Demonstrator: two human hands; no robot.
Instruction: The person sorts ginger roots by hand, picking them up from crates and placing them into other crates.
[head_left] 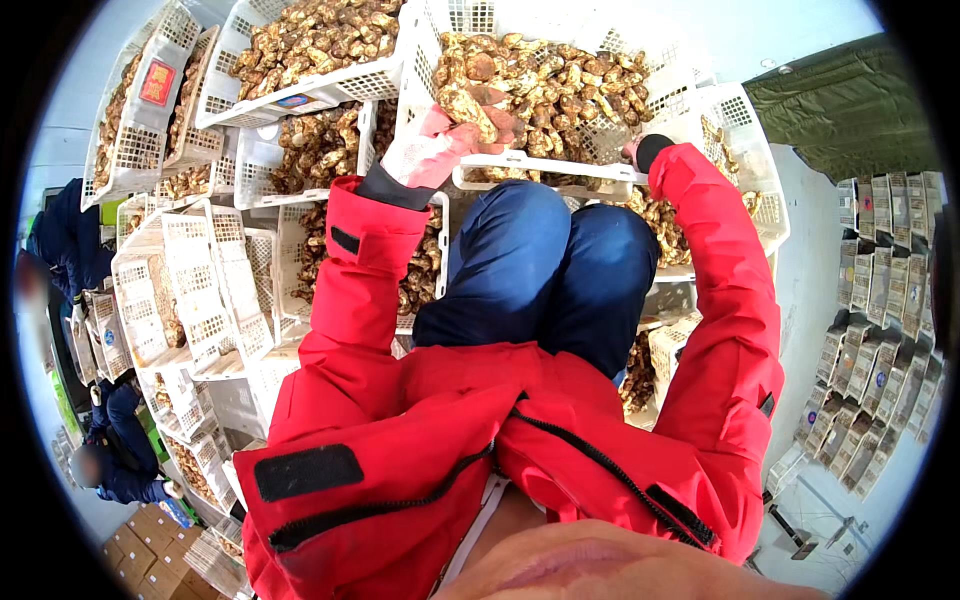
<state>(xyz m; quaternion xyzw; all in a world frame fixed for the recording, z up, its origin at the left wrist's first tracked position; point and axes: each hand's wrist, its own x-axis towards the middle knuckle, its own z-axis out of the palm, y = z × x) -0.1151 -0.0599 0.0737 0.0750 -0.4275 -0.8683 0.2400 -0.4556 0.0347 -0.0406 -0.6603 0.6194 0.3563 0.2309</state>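
My left hand (435, 145), in a pink-and-white glove with darker red fingers, is closed around a thick brown-and-cream mushroom (468, 112). It hangs over the near left part of a white slotted plastic crate (530, 165), heaped with mushrooms (560, 85) of the same kind. Some have dark caps and pale, stout stems. At the crate's near right corner is my right hand (631, 150). The black cuff and red sleeve hide most of it, and its fingers cannot be made out. The crate's near edge lies just beyond my knees.
More white crates of mushrooms (310, 45) stand stacked on the left, with another crate (740, 120) at the right. Two people in dark clothes (125, 435) are at far left, near cardboard boxes (150, 545). Rows of crates (880, 370) and a dark green cover (850, 105) are at right.
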